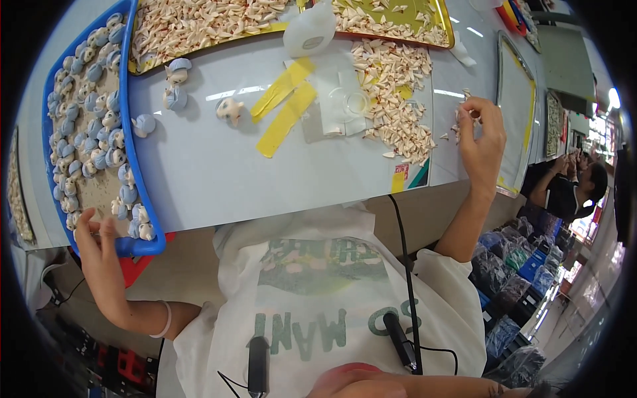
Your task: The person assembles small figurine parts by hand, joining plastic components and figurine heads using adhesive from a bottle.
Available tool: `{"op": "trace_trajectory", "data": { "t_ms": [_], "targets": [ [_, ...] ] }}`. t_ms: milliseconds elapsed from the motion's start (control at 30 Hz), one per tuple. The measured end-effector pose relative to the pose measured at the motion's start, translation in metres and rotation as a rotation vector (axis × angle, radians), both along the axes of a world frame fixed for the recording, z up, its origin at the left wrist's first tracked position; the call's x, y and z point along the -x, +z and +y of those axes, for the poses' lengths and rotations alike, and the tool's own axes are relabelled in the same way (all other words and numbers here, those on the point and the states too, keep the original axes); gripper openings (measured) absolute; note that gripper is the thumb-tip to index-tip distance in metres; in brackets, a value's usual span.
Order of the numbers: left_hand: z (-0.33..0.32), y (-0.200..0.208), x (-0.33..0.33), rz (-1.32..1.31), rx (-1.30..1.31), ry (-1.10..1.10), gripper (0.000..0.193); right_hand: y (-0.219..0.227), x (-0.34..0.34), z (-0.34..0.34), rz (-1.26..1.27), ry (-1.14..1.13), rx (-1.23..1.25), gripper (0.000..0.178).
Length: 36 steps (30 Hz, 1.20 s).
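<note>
My left hand (99,251) is over the near left corner of a blue tray (138,166), its fingers apart and nothing visible between them. Just beyond its fingertips stand figurines (69,204) with pale blue caps and cream faces; several more line the tray. On the right of the table, my right hand (486,136) is curled with thumb and forefinger close together. Whatever they pinch, if anything, is too small to make out. A few loose cream pointed pieces (456,127) lie by its fingers. Left of it spreads a pile of the same small pieces (398,99).
Blue-capped figurines (176,86) and a cream figurine part (229,110) rest on the table (206,166). Yellow tape strips (286,119) and a clear round lid (356,103) are mid-table. Gold trays (279,28) of pieces stand behind. Another person (572,189) sits far right.
</note>
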<state>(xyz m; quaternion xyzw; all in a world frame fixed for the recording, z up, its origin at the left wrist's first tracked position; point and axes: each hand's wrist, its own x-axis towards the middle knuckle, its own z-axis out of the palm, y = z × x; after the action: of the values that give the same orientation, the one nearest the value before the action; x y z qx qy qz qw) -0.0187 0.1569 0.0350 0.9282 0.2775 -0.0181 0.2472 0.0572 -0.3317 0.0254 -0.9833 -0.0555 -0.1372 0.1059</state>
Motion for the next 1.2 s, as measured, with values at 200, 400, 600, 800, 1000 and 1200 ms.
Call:
{"op": "trace_trajectory", "data": {
  "t_ms": [200,400,600,800,1000,1200],
  "targets": [
    [-0.041,0.0,-0.014,0.014,0.195,-0.21,0.025,0.013,0.002,0.02,-0.008,-0.058,-0.375,0.011],
    [-0.03,-0.012,-0.019,-0.153,0.304,-0.346,0.021,0.019,0.007,0.034,0.024,0.054,-0.583,0.012],
    [-0.044,-0.009,-0.007,-0.634,0.41,-0.227,0.023,0.02,-0.003,0.067,0.049,0.176,-0.733,0.01],
    [-0.114,-0.027,-0.01,-0.661,1.103,-0.487,0.045,0.014,-0.022,0.084,0.055,0.317,-0.697,0.009],
    [-0.15,-0.029,-0.018,-0.506,1.307,-0.285,0.042,0.008,-0.034,0.098,0.213,0.391,-0.585,0.009],
    [-0.158,-0.033,-0.025,-0.408,1.296,-0.301,0.048,0.012,-0.033,0.102,0.256,0.371,-0.49,0.01]
  ]
}}
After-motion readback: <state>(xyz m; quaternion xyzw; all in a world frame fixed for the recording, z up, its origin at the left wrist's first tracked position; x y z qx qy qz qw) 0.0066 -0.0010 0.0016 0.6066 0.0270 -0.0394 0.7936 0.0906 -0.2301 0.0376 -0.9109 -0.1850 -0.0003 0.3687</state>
